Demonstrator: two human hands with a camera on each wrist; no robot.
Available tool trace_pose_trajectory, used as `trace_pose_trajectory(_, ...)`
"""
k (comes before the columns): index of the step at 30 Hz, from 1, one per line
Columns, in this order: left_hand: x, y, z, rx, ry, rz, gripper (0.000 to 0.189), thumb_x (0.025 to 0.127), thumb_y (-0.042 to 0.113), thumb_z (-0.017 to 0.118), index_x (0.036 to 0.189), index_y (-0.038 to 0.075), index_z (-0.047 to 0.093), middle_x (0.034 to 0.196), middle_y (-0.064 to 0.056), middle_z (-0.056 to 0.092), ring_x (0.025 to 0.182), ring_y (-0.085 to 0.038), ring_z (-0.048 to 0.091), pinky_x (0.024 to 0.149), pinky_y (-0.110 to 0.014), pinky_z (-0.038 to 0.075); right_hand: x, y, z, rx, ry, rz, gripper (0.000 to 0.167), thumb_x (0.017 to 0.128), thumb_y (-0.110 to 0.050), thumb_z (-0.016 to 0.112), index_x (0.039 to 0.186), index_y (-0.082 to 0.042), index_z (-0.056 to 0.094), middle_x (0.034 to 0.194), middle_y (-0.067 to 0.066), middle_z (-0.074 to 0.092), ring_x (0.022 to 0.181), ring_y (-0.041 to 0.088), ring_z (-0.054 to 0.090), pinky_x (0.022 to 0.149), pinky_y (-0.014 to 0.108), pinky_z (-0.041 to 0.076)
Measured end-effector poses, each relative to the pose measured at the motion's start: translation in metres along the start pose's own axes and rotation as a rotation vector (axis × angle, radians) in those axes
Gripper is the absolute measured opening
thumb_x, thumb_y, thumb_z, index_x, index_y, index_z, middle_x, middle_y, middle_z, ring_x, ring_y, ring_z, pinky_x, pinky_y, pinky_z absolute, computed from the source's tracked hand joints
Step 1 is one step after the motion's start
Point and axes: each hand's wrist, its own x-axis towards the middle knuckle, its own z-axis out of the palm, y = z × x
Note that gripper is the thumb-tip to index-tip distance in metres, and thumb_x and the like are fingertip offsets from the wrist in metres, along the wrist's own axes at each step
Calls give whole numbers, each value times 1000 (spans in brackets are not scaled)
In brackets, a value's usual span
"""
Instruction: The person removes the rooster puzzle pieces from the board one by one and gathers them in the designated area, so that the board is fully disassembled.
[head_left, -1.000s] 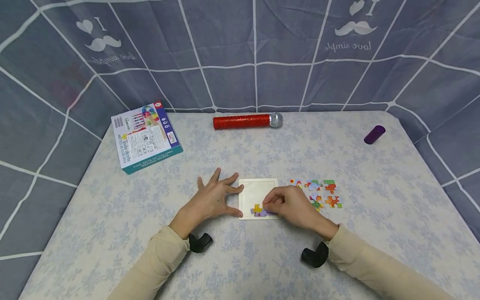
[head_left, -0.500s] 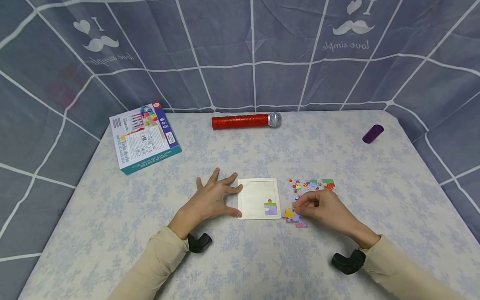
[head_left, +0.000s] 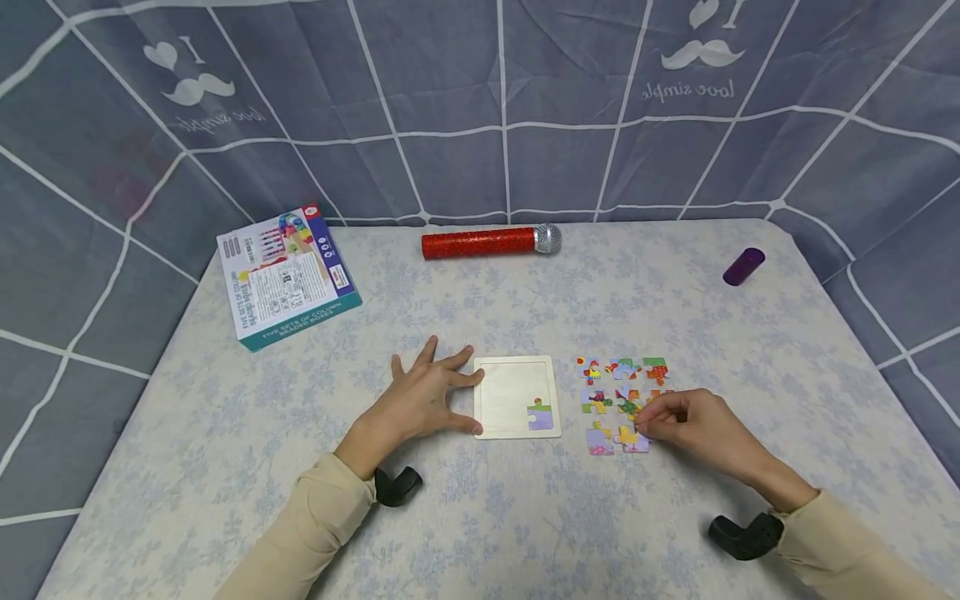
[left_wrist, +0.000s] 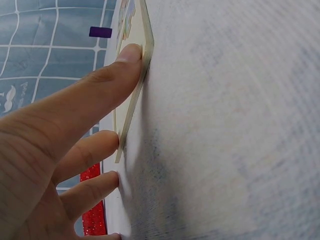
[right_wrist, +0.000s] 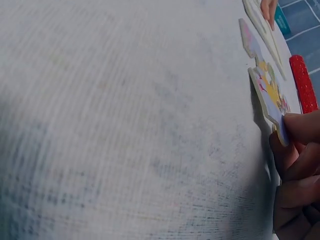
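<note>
My left hand (head_left: 423, 396) has its fingers spread. Its thumb and a fingertip touch the left edge of a pale square puzzle tray (head_left: 498, 387). One lilac-and-green jigsaw piece (head_left: 540, 417) lies in the tray's lower right corner. To the right of the tray, my right hand (head_left: 697, 429) pinches a lilac-and-yellow jigsaw piece (head_left: 636, 444) between thumb and finger. In the right wrist view this piece (right_wrist: 268, 97) is slightly tilted, with a shadow under its near edge. Several loose jigsaw pieces (head_left: 597, 402) lie in rough rows beside it; my right fingers partly cover some.
Toward the back lie a red glittery microphone (head_left: 480, 243) and, at the right, a small purple cylinder (head_left: 744, 267). A beaded-boxes carton (head_left: 288, 279) sits at the back left. A grey-blue checked curtain (head_left: 450, 100) hangs behind the table.
My right hand has moved right, from the tray to the loose pieces, with the lilac-and-yellow jigsaw piece now in the bottom row there. My left hand has stayed at the tray.
</note>
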Motion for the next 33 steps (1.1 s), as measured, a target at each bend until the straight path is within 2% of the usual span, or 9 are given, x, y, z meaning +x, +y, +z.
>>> trace_pose_trajectory(10, 0, 1, 0, -1, 1, -5, 80, 63, 47, 90, 133, 21, 63, 155, -3, 37, 146, -46, 9, 96, -84, 4, 0, -3, 2, -109, 49, -25, 7, 88, -17, 73, 87, -10, 74, 75, -4, 65, 67, 8, 55, 60, 24, 45)
trace_pose_trajectory(25, 0, 1, -1, -5, -3, 1, 79, 64, 47, 89, 134, 21, 62, 155, -3, 37, 146, -47, 9, 96, -84, 4, -1, -3, 3, -147, 62, -50, 3, 87, -15, 75, 87, -12, 74, 71, -6, 62, 63, 6, 53, 58, 24, 44)
trace_pose_trajectory(33, 0, 1, -1, -1, -7, -4, 79, 64, 48, 89, 134, 21, 62, 155, -2, 36, 146, -46, 9, 96, -84, 5, 7, -18, 5, -134, 74, -125, 2, 86, -16, 76, 87, -14, 75, 70, -6, 61, 62, 7, 51, 57, 23, 43)
